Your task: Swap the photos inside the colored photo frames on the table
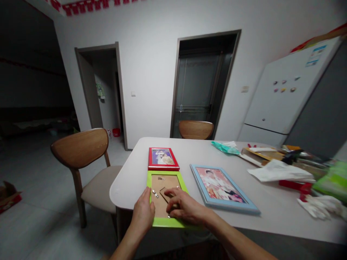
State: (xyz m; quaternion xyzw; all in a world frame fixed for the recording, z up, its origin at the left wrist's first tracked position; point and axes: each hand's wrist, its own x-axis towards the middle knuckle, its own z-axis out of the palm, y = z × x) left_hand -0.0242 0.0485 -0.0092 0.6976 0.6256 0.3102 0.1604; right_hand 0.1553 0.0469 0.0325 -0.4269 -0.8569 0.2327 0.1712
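The green frame (159, 207) lay back side up at the near edge of the table (127, 180), toward the left corner. The left hand (142, 211) rested, fingers together, on its left rim; the right hand (187, 207) curled its fingers over the backing. Whether either clamped anything, I couldn't tell.

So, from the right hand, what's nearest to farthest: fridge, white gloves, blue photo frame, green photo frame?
1. Green photo frame, under the right hand.
2. Blue photo frame, to its right.
3. White gloves, farther right.
4. Fridge, far back on the right.
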